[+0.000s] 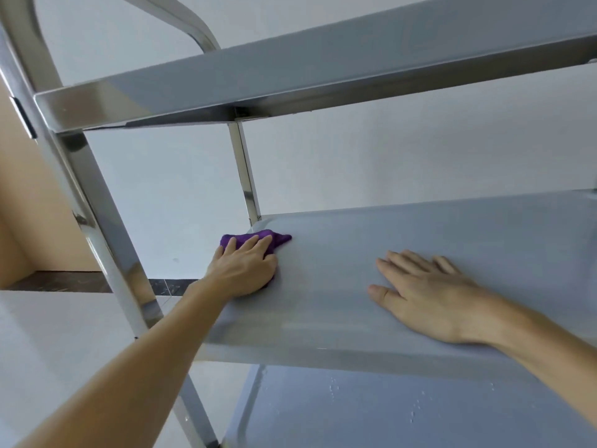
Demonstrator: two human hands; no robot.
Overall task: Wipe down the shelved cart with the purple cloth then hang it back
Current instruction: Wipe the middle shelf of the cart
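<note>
The left hand (244, 270) presses the crumpled purple cloth (255, 241) onto the grey metal middle shelf (420, 227) of the steel-framed cart — fingers curled over it, near the far-left corner. The right hand (426, 295) lies flat on the same shelf, fingers spread, holding nothing.

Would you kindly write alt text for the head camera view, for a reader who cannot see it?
A person's left hand presses a purple cloth onto the far left corner of a steel cart's middle shelf, while the right hand rests flat, empty, on the same shelf. The top shelf is above; a lower shelf shows water droplets.
</note>
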